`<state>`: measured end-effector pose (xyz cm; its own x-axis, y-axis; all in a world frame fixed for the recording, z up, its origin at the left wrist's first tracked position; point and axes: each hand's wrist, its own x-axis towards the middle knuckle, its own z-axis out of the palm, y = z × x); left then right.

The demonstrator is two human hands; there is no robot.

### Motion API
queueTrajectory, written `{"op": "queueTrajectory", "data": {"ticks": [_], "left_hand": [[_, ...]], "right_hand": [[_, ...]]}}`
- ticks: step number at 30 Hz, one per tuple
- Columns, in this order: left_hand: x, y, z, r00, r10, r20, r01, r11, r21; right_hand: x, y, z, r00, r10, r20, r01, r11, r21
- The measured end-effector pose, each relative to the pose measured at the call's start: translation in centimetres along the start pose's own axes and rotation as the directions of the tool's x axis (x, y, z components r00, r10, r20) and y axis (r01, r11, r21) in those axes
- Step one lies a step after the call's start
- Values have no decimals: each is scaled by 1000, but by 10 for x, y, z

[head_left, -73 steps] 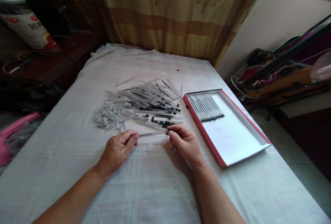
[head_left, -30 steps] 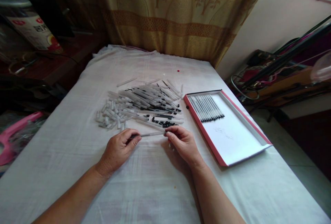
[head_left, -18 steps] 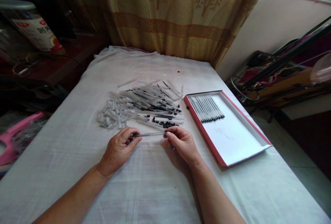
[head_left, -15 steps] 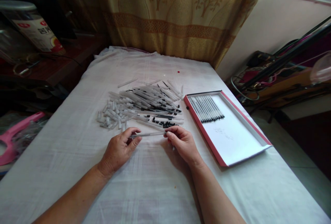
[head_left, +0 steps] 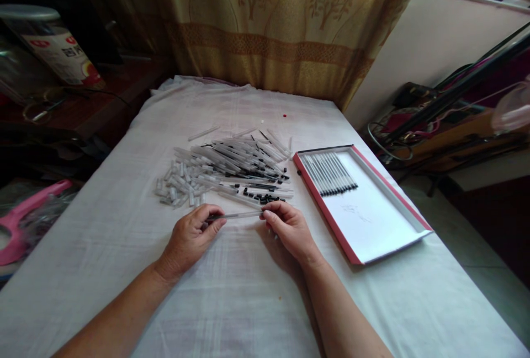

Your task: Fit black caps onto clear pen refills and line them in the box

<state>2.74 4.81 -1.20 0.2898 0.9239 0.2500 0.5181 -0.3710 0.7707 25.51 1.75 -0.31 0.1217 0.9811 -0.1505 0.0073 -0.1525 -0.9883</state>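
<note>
A slim clear pen (head_left: 244, 215) with a dark refill line inside lies level between my hands, just in front of the pile. My left hand (head_left: 192, 239) pinches its left end between thumb and fingers. At the other end, my right hand (head_left: 290, 229) closes on the pen tip; something small and clear pokes out below its curled fingers. Beyond the hands lies a heap of translucent pen barrels and dark refills (head_left: 232, 156). Clear pen caps (head_left: 180, 181) are piled at its left, and small black plugs (head_left: 269, 199) lie close to my right fingertips.
A shallow red-edged box lid (head_left: 356, 236) on the right holds a row of pens (head_left: 331, 173) with black ends. White cloth (head_left: 232, 303) covers the table. A jar (head_left: 62, 49) stands at the left, and a patterned curtain (head_left: 265, 32) hangs behind.
The pen and both hands hold nearly the same pose. Slightly less of the pen shows between the hands, and the view has shifted a little.
</note>
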Motion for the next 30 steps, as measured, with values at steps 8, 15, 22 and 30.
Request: {"op": "queueTrajectory", "data": {"ticks": [8, 15, 22, 30], "left_hand": [[-1, 3, 2, 997, 70, -23, -69, 997, 41], [0, 1, 2, 999, 10, 45, -14, 996, 92], [1, -1, 3, 998, 52, -22, -50, 994, 93], [-3, 3, 1, 990, 134, 37, -138, 976, 169]], "right_hand": [[3, 1, 1, 999, 26, -18, -25, 999, 45], [4, 4, 2, 999, 2, -51, 2, 997, 72], [4, 4, 4, 999, -25, -30, 27, 998, 55], [-2, 10, 10, 994, -105, 17, 106, 994, -35]]}}
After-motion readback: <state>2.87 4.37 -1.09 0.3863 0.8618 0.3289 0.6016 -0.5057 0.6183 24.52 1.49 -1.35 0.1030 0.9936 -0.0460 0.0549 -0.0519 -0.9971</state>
